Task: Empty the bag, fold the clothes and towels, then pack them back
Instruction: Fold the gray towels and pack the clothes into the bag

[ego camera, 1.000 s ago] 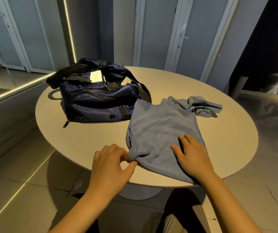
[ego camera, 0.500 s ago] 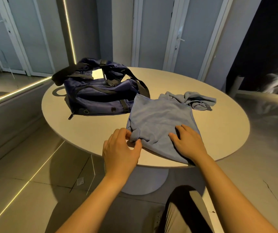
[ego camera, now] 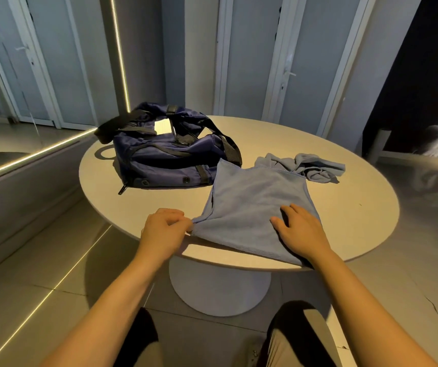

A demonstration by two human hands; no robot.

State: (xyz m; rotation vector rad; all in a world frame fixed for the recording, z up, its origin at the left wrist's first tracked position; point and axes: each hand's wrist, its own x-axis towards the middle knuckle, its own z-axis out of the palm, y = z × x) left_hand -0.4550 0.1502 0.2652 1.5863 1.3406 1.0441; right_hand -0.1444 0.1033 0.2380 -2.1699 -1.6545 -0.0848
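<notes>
At frame centre on the round table [ego camera: 345, 207], the limp, light blue towel [ego camera: 257, 200] is corner-pinched by the left hand [ego camera: 163, 230], right hand [ego camera: 301, 230] pressing flat with spread fingers; best handled by corners.

A round, pale table [ego camera: 345, 207] stands on a wide pedestal base [ego camera: 219, 290], on a floor of large grey tiles [ego camera: 40, 274]. One tile at the right has a thin crack [ego camera: 436, 312]. Behind the table are tall grey doors [ego camera: 249, 62] with white frames. A glowing light strip [ego camera: 120, 54] runs up the wall at the left, and a dark picture [ego camera: 424, 102] fills the right side.
</notes>
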